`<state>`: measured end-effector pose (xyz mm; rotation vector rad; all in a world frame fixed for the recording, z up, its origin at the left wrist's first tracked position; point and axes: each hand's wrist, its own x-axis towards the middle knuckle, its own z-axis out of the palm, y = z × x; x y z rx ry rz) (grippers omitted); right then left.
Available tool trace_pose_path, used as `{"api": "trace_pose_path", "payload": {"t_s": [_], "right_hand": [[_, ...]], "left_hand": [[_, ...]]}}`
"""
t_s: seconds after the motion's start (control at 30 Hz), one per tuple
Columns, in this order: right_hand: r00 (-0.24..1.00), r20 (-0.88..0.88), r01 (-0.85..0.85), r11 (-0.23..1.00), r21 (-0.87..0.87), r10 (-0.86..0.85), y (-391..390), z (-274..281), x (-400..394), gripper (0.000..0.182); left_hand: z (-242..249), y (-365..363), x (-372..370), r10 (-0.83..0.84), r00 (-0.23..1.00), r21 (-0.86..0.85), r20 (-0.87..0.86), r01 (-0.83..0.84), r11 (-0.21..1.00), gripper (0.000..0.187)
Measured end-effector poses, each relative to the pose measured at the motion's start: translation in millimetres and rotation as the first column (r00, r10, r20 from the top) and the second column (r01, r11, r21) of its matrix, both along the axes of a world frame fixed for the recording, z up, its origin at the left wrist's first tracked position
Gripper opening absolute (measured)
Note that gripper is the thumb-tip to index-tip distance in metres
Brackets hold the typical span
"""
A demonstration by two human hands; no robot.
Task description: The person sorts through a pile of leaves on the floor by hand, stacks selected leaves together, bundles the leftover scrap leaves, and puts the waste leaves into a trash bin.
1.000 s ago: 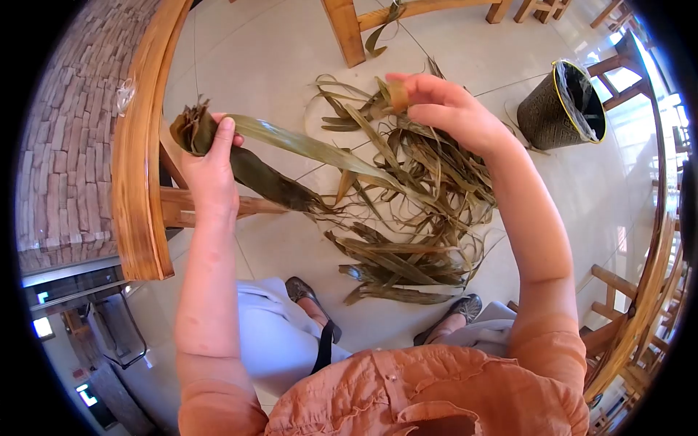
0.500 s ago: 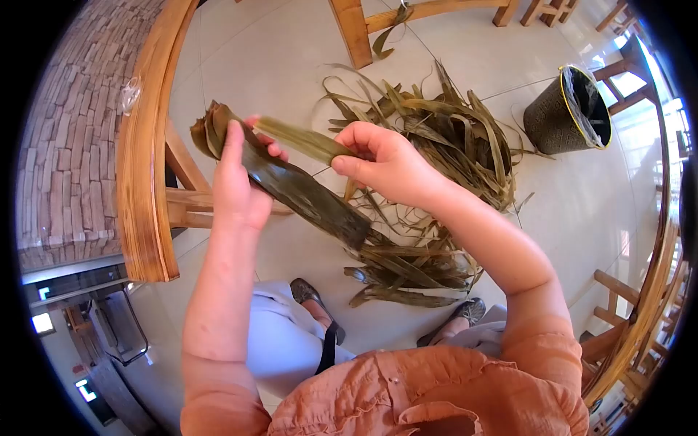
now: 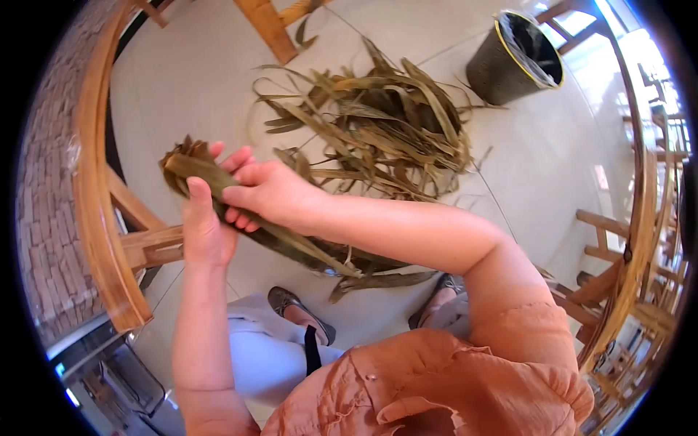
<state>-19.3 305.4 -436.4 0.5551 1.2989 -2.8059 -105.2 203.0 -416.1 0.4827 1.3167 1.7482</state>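
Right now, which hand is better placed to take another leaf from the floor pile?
Probably the right hand: it is nearer the pile, while the left hand holds the leaf bundle.

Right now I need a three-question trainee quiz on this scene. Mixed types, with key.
1. True or false: the left hand and the right hand both touch the leaf bundle.

2. Multiple choice: what colour edges the mouth of the bucket?
A. Red
B. Yellow
C. Blue

3. Fill in: the pile of loose leaves lies on the ____.

Key:
1. True; both are at the bundle.
2. B.
3. Floor.
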Motion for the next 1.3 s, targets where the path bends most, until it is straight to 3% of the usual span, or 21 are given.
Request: {"api": "trace_pose_path", "payload": {"t_s": [0.1, 0.2, 0.33, 0.37, 0.4, 0.43, 0.47, 0.5, 0.53, 0.6, 0.67, 0.73, 0.77, 0.87, 0.97, 1.13, 1.17, 1.23, 1.27, 1.3], "right_hand": [[0.999, -0.013, -0.038, 0.999, 0.016, 0.038, 0.1, 0.2, 1.4, 0.021], [0.998, -0.037, -0.041, 0.999, 0.002, 0.041, -1.9, -6.4, 8.6, 0.024], [0.985, 0.080, -0.161, 0.975, 0.153, 0.150, -6.7, -50.1, 31.3, 0.024], [0.966, 0.102, -0.258, 0.863, 0.434, 0.237, -1.0, -64.3, 39.7, 0.023], [0.938, 0.147, -0.327, 0.664, 0.673, 0.312, 7.8, -79.4, 49.2, 0.022], [0.973, 0.124, -0.198, 0.431, 0.880, 0.194, 16.4, -95.9, 58.7, 0.022], [0.994, 0.058, -0.071, 0.137, 0.988, 0.093, 28.6, -112.0, 68.3, 0.024], [0.967, 0.211, -0.179, -0.207, 0.962, 0.141, 55.9, -127.9, 72.9, 0.031], [0.999, 0.047, -0.045, -0.279, 0.959, -0.001, 80.8, -139.1, 79.3, 0.033], [0.976, 0.070, -0.147, -0.390, 0.909, -0.205, 123.8, -167.7, 98.9, 0.035], [0.769, 0.499, -0.567, -0.064, 0.821, -0.398, 157.5, -194.9, 115.2, 0.034], [0.866, 0.478, -0.435, 0.246, 0.866, -0.150, 189.2, -193.3, 129.2, 0.029], [0.851, 0.509, -0.343, 0.598, 0.725, -0.129, 187.7, -156.8, 123.8, 0.026], [0.910, 0.412, -0.204, 0.825, 0.527, -0.038, 193.4, -103.8, 115.6, 0.016], [0.912, 0.411, -0.219, 0.858, 0.466, 0.009, 187.1, -56.5, 109.7, 0.013], [0.909, 0.407, -0.314, 0.798, 0.515, 0.095, 139.3, -11.2, 90.1, 0.017], [0.871, 0.460, -0.412, 0.764, 0.496, 0.171, 123.2, -11.5, 88.1, 0.021], [0.771, 0.407, -0.624, 0.706, 0.334, 0.489, 85.6, -26.2, 94.9, 0.022], [0.650, 0.404, -0.742, 0.651, 0.159, 0.643, 63.1, -29.3, 100.1, 0.024], [0.535, 0.286, -0.844, 0.519, 0.136, 0.795, 39.3, -48.3, 107.7, 0.027]], "left_hand": [[8.1, 5.6, 5.2, 0.032, 0.980, -0.226, -0.196, -0.077, 0.971, 0.050], [6.3, 3.7, -3.1, 0.109, 0.994, -0.110, -0.025, -0.111, 0.988, 0.043], [25.0, -0.1, -24.4, 0.316, 0.929, -0.019, -0.194, -0.326, 0.945, 0.044], [25.9, -4.9, -33.2, 0.343, 0.927, 0.039, -0.150, -0.341, 0.939, 0.039], [26.3, -12.8, -46.2, 0.373, 0.918, 0.067, -0.131, -0.368, 0.928, 0.036], [26.1, -22.7, -60.0, 0.405, 0.908, 0.093, -0.110, -0.396, 0.914, 0.034], [26.4, -29.9, -66.8, 0.439, 0.895, 0.118, -0.086, -0.428, 0.896, 0.032], [32.5, -29.5, -66.8, 0.496, 0.865, 0.123, -0.073, -0.486, 0.865, 0.027], [30.5, -32.4, -69.1, 0.487, 0.872, 0.113, -0.051, -0.480, 0.870, 0.027], [26.1, -39.3, -73.0, 0.469, 0.883, 0.098, -0.007, -0.466, 0.879, 0.026], [28.7, -32.3, -60.5, 0.439, 0.898, 0.056, -0.015, -0.438, 0.897, 0.026], [32.9, -30.5, -52.7, 0.393, 0.919, 0.019, -0.027, -0.393, 0.919, 0.025], [36.3, -27.4, -47.9, 0.409, 0.912, 0.005, -0.041, -0.409, 0.913, 0.025], [33.3, -24.3, -45.2, 0.385, 0.921, 0.001, -0.054, -0.385, 0.923, 0.025], [34.7, -18.6, -36.5, 0.379, 0.924, -0.036, -0.045, -0.381, 0.924, 0.025], [35.0, -15.8, -25.9, 0.331, 0.942, -0.101, -0.056, -0.336, 0.937, 0.025], [35.5, -17.0, -27.0, 0.336, 0.939, -0.094, -0.073, -0.342, 0.935, 0.025], [37.1, -21.3, -34.0, 0.347, 0.932, -0.076, -0.106, -0.355, 0.932, 0.025], [38.6, -22.1, -36.7, 0.363, 0.925, -0.071, -0.111, -0.372, 0.925, 0.026], [40.3, -23.2, -39.5, 0.383, 0.917, -0.067, -0.115, -0.391, 0.918, 0.026]]}}
